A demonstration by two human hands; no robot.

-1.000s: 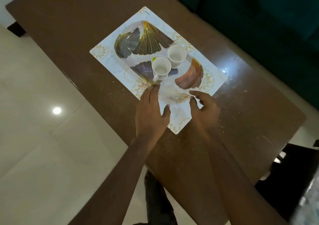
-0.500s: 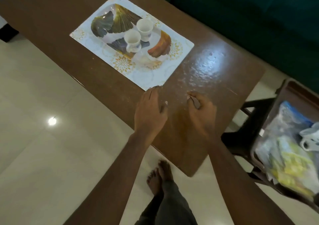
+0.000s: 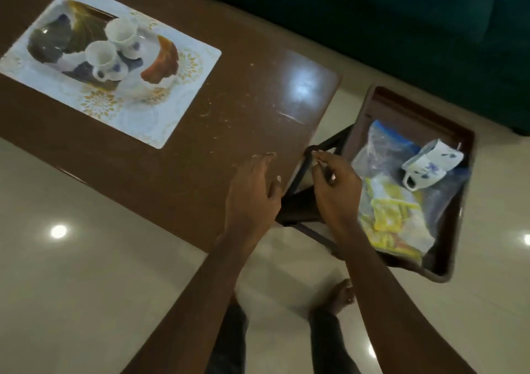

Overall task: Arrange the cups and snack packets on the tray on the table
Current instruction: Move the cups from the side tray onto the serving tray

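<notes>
A patterned white tray (image 3: 160, 121) lies on the brown table (image 3: 235, 107) at the upper left. Two white cups (image 3: 104, 60) (image 3: 123, 33) stand upright on it, side by side. A third white cup with blue marks (image 3: 430, 167) lies on its side in a brown bin (image 3: 401, 109) at the right, on top of clear and yellow snack packets (image 3: 390, 216). My left hand (image 3: 252, 193) hovers over the table's near right corner, fingers relaxed and empty. My right hand (image 3: 335, 190) is just past the table edge beside the bin, fingers loosely curled, holding nothing.
The bin sits on a dark stool frame (image 3: 304, 210) right of the table. A dark green sofa (image 3: 401, 23) runs along the back. Pale glossy floor tiles (image 3: 86, 259) lie in front, with my feet (image 3: 341, 293) below the stool.
My view has swung right, bringing the bin fully into sight. Both hands left the tray and moved right, the right hand now past the table edge next to the bin.
</notes>
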